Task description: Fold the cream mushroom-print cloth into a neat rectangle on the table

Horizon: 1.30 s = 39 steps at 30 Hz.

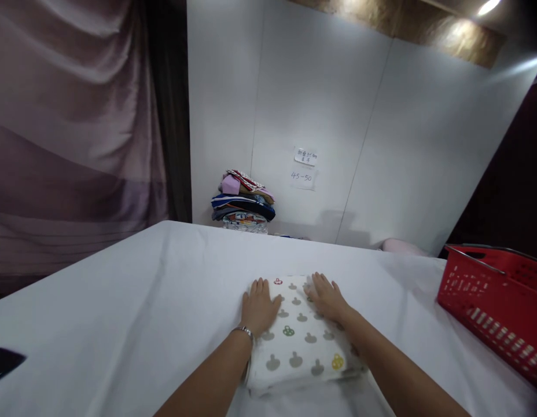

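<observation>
A folded white cloth [301, 347] printed with grey, green, yellow and red mushroom shapes lies on the white-covered table in front of me. My left hand [258, 307] rests on its left edge, fingers stretched forward, with a metal band on the wrist. On the far right part of the cloth lies my right hand [327, 296], palm down with the fingers extended. Neither hand grips the cloth. What kind of cloth article it is cannot be told from its folded shape.
A red plastic basket [494, 295] with a metal handle stands at the table's right side. Behind the far edge of the table [121, 301] rises a stack of folded clothes [245, 202]. A dark phone-like object [6, 363] lies at the left. Paper signs [304, 168] hang on the wall.
</observation>
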Each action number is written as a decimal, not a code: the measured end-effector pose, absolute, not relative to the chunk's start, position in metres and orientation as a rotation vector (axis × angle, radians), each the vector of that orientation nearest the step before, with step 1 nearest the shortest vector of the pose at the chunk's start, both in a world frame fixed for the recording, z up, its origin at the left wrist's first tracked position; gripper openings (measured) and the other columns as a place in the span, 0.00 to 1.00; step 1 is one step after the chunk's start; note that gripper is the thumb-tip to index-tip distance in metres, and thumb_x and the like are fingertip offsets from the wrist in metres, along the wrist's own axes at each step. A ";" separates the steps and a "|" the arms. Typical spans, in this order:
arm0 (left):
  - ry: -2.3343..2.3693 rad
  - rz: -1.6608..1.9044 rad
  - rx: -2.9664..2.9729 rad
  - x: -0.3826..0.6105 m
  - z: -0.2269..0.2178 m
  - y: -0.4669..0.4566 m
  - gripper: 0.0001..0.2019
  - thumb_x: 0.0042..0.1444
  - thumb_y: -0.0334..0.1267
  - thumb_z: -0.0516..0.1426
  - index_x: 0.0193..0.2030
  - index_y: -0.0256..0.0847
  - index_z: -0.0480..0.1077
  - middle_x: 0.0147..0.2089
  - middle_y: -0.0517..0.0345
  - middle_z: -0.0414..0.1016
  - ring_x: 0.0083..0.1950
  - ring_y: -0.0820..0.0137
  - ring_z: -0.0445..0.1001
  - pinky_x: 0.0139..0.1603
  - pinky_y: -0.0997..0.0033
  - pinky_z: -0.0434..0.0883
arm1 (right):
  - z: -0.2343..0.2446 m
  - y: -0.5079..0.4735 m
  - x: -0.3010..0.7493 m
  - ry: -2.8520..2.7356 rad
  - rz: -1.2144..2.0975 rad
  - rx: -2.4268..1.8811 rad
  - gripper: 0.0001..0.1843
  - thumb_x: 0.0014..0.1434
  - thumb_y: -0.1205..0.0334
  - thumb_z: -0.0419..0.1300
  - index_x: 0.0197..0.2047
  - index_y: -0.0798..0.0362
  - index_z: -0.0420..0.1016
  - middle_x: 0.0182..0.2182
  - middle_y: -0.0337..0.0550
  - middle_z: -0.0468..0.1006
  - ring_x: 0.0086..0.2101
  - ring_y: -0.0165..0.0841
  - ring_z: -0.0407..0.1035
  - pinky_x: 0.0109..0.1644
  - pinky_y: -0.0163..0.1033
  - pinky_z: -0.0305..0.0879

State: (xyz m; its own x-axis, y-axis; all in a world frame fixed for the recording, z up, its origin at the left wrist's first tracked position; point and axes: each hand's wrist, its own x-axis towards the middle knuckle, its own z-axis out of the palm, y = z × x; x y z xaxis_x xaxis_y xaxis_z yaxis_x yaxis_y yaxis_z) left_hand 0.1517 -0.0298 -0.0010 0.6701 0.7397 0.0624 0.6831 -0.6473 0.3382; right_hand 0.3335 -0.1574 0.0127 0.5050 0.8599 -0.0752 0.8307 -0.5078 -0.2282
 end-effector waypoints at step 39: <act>0.648 0.486 2.534 0.065 -0.005 -0.098 0.29 0.61 0.54 0.40 0.63 0.40 0.55 0.69 0.53 0.47 0.70 0.66 0.40 0.66 0.63 0.48 | -0.004 -0.295 0.283 -0.728 0.380 -2.090 0.31 0.57 0.48 0.53 0.59 0.57 0.64 0.59 0.49 0.62 0.58 0.40 0.57 0.61 0.44 0.52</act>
State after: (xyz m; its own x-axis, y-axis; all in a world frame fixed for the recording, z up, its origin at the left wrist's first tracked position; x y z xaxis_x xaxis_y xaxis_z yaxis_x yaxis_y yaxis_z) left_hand 0.0651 -0.0978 -0.0045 0.8251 0.5223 0.2154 0.3530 -0.7743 0.5253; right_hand 0.2825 -0.2950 -0.0037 0.7827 0.6224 -0.0026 0.3584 -0.4542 -0.8156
